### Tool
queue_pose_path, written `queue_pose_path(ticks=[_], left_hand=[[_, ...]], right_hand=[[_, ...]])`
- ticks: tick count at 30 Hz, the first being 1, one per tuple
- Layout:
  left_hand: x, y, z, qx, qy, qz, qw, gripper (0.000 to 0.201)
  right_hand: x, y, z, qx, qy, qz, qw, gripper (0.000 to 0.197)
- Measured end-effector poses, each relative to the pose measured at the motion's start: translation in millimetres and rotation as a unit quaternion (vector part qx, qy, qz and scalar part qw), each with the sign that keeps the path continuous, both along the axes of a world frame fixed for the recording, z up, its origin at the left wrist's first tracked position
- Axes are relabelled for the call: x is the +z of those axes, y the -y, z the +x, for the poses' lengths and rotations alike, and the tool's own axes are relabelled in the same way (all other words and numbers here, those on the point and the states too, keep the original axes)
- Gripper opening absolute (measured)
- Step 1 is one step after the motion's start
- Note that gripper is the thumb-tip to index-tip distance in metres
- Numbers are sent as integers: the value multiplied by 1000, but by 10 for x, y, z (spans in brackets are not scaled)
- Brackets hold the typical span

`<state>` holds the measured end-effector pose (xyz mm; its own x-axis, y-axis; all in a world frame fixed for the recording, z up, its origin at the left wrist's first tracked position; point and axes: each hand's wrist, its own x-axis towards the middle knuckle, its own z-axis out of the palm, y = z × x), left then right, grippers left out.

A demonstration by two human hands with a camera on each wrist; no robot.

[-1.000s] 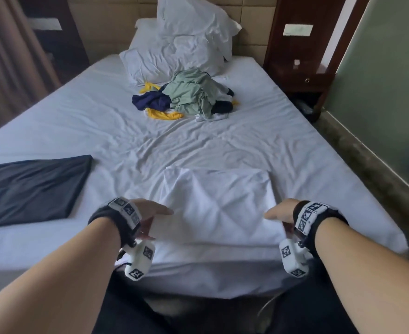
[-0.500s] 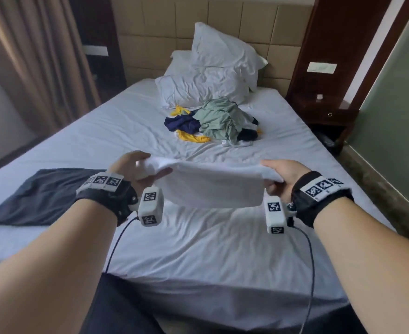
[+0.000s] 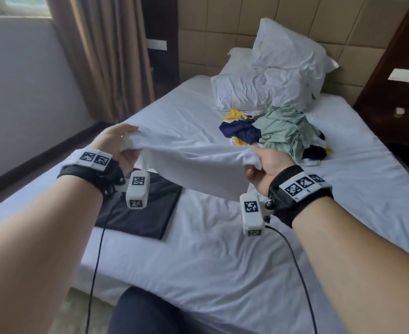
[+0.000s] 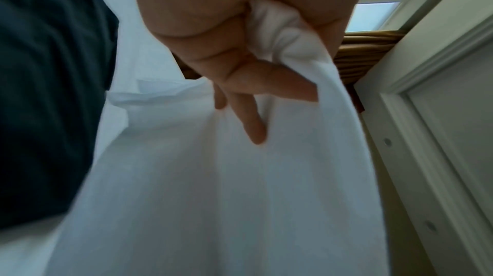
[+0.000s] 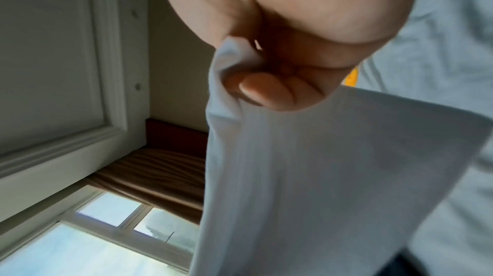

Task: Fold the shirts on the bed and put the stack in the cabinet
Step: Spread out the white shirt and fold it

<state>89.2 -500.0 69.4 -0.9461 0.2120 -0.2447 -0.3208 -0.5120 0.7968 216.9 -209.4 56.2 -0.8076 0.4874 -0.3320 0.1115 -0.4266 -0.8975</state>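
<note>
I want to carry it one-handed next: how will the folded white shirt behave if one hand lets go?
Probably floppy: the white shirt sags between the left hand and right hand. It looks light, held only by pinched edges. Released on one side, it would likely droop and unfold.

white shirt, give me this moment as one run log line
phase: carrying | white shirt: folded, held above bed | left hand: grips one end | right hand: grips other | dark folded shirt: on bed | unfolded pile: by pillows

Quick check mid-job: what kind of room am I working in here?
Most likely a hotel bedroom: a bed with white sheets and stacked pillows, a padded headboard, a dark wooden nightstand, and brown curtains by a window.
</note>
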Motion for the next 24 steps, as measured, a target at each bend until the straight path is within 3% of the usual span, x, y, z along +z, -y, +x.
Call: queue_pose_path(ticks=[5, 7, 10, 13, 15, 16, 24], left_hand=[[150, 393, -581, 24, -144, 64, 987, 27], [-62, 702, -751, 31, -153, 6, 988, 33], [-876, 1336, -997, 50, -69, -179, 980, 33], [-1977, 2124, -1184, 37, 58, -383, 921, 10], [-2528, 2480, -1308, 33, 112, -426, 897, 44], [-2708, 2580, -1379, 45, 121, -414, 901, 47], [-2378, 2357, -1150, 104, 71, -334, 934, 30]], right_hand=[[-8, 413, -538, -26, -101, -3, 995, 17], [-232, 656, -698, 6, -94, -16, 995, 18], [-823, 1110, -869, 65, -25, -12, 998, 18], [-1496, 1500, -894, 148, 88, 58, 983, 14], [-1784, 1599, -848, 175, 136, 86, 971, 15], [-1856, 1606, -836, 177, 145, 90, 969, 16], [-1821, 1607, -814, 172, 118, 105, 972, 10]])
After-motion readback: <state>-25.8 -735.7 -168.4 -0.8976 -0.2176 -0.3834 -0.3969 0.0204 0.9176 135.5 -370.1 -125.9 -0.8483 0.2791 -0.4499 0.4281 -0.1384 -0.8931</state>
